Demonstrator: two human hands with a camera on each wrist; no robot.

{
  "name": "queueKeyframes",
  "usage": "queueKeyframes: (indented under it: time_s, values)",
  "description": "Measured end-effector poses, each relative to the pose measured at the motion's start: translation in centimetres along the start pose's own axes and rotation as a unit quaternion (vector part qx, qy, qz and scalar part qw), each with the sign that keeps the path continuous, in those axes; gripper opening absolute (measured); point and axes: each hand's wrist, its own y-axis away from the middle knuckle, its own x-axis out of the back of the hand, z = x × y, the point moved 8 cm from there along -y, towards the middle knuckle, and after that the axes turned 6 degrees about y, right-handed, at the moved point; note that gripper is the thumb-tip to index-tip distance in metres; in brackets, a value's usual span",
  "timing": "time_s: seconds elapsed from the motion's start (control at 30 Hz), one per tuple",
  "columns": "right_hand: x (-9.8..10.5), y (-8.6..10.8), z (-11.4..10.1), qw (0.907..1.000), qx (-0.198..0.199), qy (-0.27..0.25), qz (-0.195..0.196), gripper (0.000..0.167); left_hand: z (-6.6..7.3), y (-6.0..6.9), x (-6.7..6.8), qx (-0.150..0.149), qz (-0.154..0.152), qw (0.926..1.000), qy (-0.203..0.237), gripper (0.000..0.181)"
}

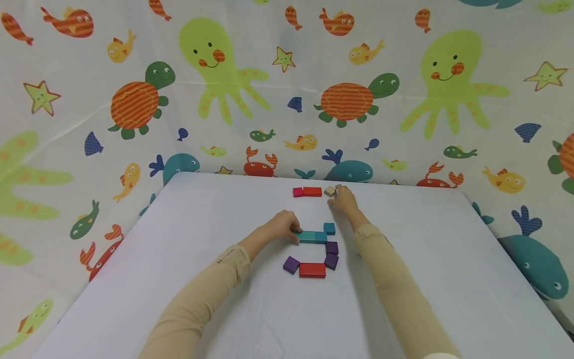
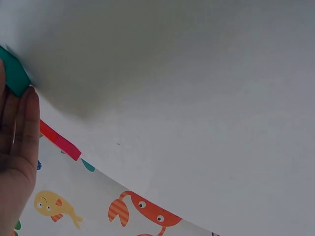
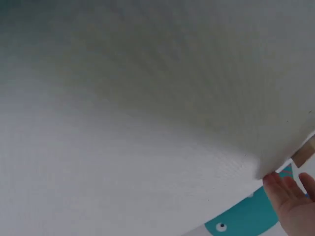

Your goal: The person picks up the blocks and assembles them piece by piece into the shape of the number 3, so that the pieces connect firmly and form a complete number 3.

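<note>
My left hand pinches the left end of a long teal block; in the left wrist view the fingers lie against the block's end. A blue block adjoins its right end, and a blue cube sits just above that. At the back, my right hand is beside a plain wooden cube, thumb and fingers spread around its right side. A small gap shows between the fingers and the cube in the right wrist view.
Left of the wooden cube lie a pink-red cube and a red-orange block. Nearer are two purple cubes on the right, a red block and another purple cube. A sea-animal curtain hangs behind the white table.
</note>
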Motion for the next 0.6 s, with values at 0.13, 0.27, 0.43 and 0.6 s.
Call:
queueKeyframes:
  time_s: [0.13, 0.27, 0.43, 0.6]
  values:
    - [2.4, 2.2, -2.1, 0.9973, -0.040, -0.004, -0.062, 0.071, 0.1, -0.1, 0.0, -0.006, 0.000, 1.0000, -0.003, 0.029]
    - [4.9, 4.9, -4.1, 0.9913, -0.075, 0.001, -0.108, 0.065, 0.1, -0.3, -0.2, -0.011, -0.002, 0.9999, 0.003, 0.029]
    - [-0.6, -1.9, 2.0, 0.9950, -0.071, 0.007, -0.070, 0.074, 0.1, -0.3, -0.3, -0.008, 0.000, 1.0000, 0.001, 0.029]
    - [-4.8, -6.4, 5.6, 0.9968, -0.063, -0.001, -0.049, 0.067, -0.1, -0.1, -0.2, 0.005, 0.003, 1.0000, 0.002, 0.029]
